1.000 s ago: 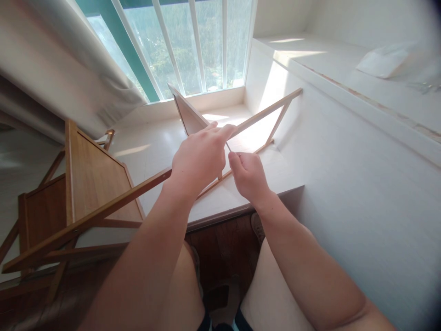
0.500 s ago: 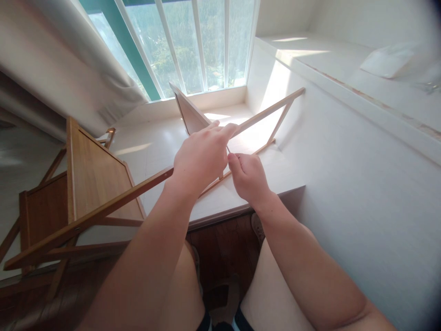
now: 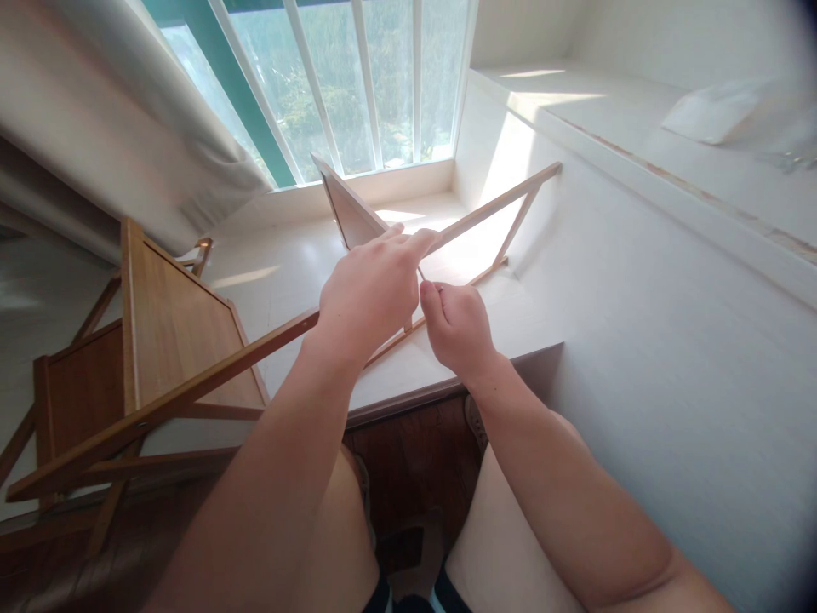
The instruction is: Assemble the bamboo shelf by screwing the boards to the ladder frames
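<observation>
A wooden folding rack with flat panels (image 3: pixel 182 315) and slim legs stretches across the view. My left hand (image 3: pixel 374 289) lies over its long wooden bar (image 3: pixel 255 356), gripping it near the middle, with its thumb side hidden. Just below and to the right, my right hand (image 3: pixel 458 328) is closed in a fist. From the top of that fist a thin rod (image 3: pixel 420 273) sticks up towards the bar under my left hand; most of it is covered by the fingers, so its kind does not show. One panel (image 3: pixel 351 209) tilts up beyond my left hand.
The rack stands partly on a pale ledge (image 3: pixel 408 383) below a barred window (image 3: pixel 357 94). A curtain (image 3: pixel 159 111) hangs at left. On the right a white wall (image 3: pixel 638 281) rises to a shelf with a plastic bag (image 3: pixel 715 115). Dark wooden floor (image 3: pixel 414 460) lies beneath.
The whole view has shifted very slightly. Both hands keep the same hold, and the rack stays where it was.
</observation>
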{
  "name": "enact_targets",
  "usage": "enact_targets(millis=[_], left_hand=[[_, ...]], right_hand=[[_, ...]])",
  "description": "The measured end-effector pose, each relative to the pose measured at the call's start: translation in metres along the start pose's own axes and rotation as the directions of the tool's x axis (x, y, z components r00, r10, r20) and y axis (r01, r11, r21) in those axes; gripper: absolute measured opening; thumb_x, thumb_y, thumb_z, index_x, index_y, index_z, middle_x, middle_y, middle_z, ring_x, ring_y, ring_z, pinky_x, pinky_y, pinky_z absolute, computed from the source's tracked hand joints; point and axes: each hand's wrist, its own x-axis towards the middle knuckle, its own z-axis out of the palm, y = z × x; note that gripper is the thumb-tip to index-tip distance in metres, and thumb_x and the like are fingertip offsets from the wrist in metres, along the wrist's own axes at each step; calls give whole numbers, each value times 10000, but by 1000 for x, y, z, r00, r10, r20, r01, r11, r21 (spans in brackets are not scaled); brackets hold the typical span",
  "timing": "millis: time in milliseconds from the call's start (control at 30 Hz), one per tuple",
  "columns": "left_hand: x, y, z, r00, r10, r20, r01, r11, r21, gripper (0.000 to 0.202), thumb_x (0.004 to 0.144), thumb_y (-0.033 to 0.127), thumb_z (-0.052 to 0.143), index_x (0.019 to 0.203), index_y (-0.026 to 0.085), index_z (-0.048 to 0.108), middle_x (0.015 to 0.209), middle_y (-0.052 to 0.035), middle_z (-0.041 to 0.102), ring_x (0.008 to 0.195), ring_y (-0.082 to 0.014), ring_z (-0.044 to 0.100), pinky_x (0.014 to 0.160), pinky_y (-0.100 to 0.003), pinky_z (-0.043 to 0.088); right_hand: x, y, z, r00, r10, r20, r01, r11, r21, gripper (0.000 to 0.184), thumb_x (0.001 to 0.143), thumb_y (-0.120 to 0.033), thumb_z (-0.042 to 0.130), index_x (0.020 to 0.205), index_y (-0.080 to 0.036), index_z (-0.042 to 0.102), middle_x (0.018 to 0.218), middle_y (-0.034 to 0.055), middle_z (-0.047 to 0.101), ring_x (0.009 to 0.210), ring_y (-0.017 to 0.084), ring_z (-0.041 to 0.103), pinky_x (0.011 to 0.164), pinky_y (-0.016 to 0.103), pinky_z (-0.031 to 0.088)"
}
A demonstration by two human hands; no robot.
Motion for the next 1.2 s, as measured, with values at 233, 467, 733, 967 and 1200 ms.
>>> enact_targets(millis=[233, 467, 733, 967, 1200], left_hand=[[0, 0, 0, 1000, -5, 3, 5, 1000, 6, 493, 927, 87, 415, 1338, 301, 583, 1280, -87, 682, 973, -257, 706, 783, -383, 521], [0, 0, 0, 1000, 0, 3, 0, 1000, 0, 515, 912, 74, 422, 1348, 297, 582, 1269, -88, 686, 1014, -259, 698, 807, -382, 525], [0, 0, 0, 1000, -2, 1, 2, 1000, 10, 498, 927, 96, 420, 1345, 315, 576, 1290, -68, 681, 1040, -261, 696, 819, -381, 524], [0, 0, 0, 1000, -4, 1, 4, 1000, 5, 482, 943, 105, 409, 1336, 329, 576, 1319, -61, 673, 1084, -279, 685, 807, -399, 530], [0, 0, 0, 1000, 4, 4, -4, 1000, 21, 473, 948, 106, 410, 1337, 323, 572, 1280, -61, 690, 1139, -281, 676, 815, -374, 520]], right_hand=[[-3, -1, 2, 1000, -8, 11, 8, 1000, 16, 434, 998, -316, 435, 575, -223, 414, 517, -17, 372, 525, 146, 317, 593, 326, 168], [-2, 3, 1, 1000, -9, 14, 9, 1000, 11, 441, 1007, -304, 425, 575, -225, 396, 520, -26, 343, 526, 143, 306, 593, 325, 178], [0, 3, 0, 1000, -12, 6, 12, 998, 55, 448, 999, -339, 447, 569, -225, 394, 524, -26, 337, 533, 144, 304, 593, 324, 178], [1, 1, -1, 998, -18, 55, 20, 999, -28, 448, 1006, -298, 427, 567, -219, 396, 523, -19, 359, 525, 142, 320, 595, 324, 171], [3, -1, -4, 992, -10, 128, 30, 988, -152, 459, 1024, -319, 363, 578, -215, 382, 534, -1, 384, 537, 150, 338, 603, 330, 168]])
